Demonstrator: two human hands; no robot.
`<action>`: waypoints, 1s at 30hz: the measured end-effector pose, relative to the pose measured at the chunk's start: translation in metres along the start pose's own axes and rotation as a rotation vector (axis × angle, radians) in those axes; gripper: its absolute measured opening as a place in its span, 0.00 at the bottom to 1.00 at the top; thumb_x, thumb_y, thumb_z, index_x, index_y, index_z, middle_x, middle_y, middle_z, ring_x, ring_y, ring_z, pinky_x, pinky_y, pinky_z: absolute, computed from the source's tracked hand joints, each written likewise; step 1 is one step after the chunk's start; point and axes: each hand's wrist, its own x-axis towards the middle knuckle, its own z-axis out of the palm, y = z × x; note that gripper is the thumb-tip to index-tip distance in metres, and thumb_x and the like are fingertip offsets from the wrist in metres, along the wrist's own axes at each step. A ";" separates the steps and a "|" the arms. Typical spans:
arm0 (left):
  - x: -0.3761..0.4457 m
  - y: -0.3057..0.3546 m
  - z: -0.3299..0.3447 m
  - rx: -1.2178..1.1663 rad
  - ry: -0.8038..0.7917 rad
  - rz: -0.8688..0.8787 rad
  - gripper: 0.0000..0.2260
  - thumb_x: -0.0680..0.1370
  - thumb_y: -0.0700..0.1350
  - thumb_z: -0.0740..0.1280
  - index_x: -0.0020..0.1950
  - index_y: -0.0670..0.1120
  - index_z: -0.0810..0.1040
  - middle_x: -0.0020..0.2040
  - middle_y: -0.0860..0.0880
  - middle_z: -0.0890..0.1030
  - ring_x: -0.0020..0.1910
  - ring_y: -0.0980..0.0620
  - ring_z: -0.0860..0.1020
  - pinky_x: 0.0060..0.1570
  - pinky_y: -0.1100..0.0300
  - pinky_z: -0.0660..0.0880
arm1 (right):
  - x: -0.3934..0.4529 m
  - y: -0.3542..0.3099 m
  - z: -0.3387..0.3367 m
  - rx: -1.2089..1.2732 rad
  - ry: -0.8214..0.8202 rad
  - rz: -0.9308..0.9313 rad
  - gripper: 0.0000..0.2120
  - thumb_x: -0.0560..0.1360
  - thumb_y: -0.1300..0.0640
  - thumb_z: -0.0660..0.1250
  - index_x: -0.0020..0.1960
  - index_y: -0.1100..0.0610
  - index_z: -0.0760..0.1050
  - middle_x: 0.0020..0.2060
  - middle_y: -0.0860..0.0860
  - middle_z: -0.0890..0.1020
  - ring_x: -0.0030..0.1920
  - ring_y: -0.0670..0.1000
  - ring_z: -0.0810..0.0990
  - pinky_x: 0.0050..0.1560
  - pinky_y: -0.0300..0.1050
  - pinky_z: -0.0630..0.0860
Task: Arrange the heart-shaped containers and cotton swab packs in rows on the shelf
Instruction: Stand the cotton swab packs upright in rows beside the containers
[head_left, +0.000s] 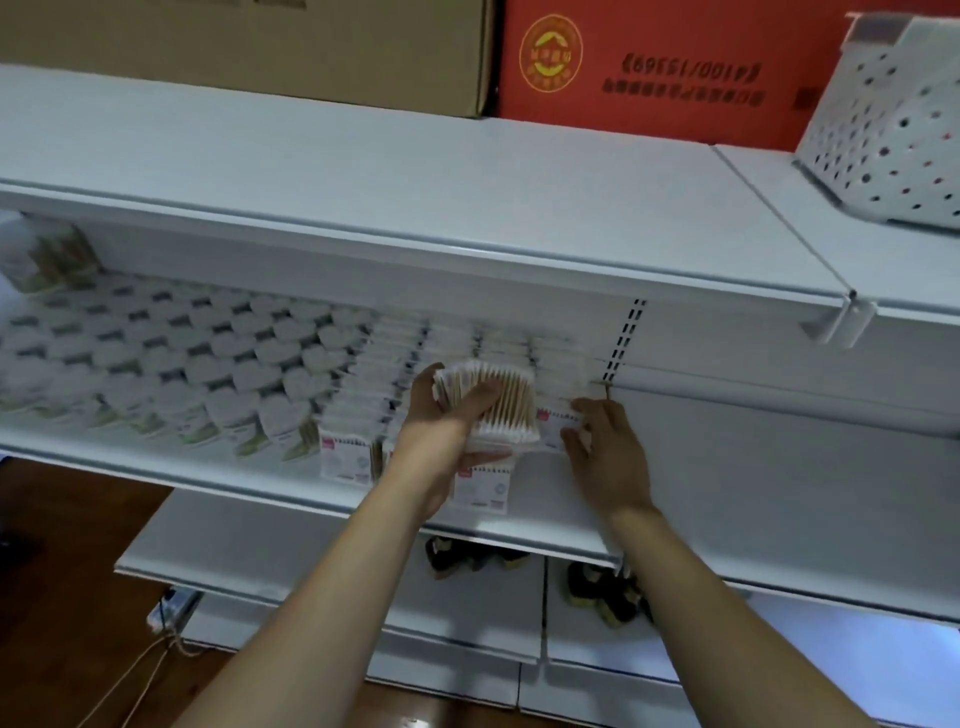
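Observation:
My left hand (447, 415) grips a stack of cotton swab packs (506, 402), lying flat, above the middle shelf (234, 467). My right hand (605, 447) holds an upright swab pack (558, 423) at the right end of the rows, fingers curled on its edge. More upright swab packs (345, 454) stand in several rows from front to back. Left of them, white heart-shaped containers (218, 358) fill the shelf in several rows. One swab pack (480, 486) stands at the shelf's front edge under my left wrist.
An upper shelf (415, 197) overhangs the rows. On it sit a brown carton (260, 47), a red carton (665, 67) and a white perforated bin (883, 135). Dark shoes (602, 592) lie under the lower shelf. A slotted upright (621, 340) bounds the rows on the right.

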 end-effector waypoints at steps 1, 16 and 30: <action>0.001 0.000 -0.001 0.001 -0.009 -0.010 0.31 0.76 0.45 0.74 0.75 0.53 0.63 0.64 0.52 0.69 0.51 0.55 0.77 0.41 0.48 0.83 | 0.000 -0.003 -0.003 -0.023 -0.005 0.012 0.19 0.79 0.57 0.68 0.69 0.55 0.73 0.65 0.56 0.73 0.57 0.58 0.79 0.54 0.49 0.77; -0.004 -0.010 0.033 0.124 -0.050 0.015 0.25 0.79 0.50 0.69 0.74 0.57 0.63 0.73 0.47 0.69 0.61 0.44 0.78 0.31 0.63 0.78 | -0.022 -0.095 -0.081 0.724 0.022 0.438 0.07 0.78 0.56 0.68 0.43 0.52 0.83 0.36 0.45 0.84 0.38 0.47 0.82 0.38 0.43 0.80; -0.011 -0.006 0.063 -0.016 -0.078 0.022 0.28 0.78 0.45 0.71 0.75 0.50 0.62 0.70 0.45 0.71 0.56 0.47 0.81 0.42 0.48 0.83 | -0.040 -0.069 -0.069 0.285 0.405 -0.266 0.08 0.77 0.58 0.69 0.53 0.57 0.85 0.52 0.49 0.81 0.57 0.49 0.79 0.59 0.41 0.74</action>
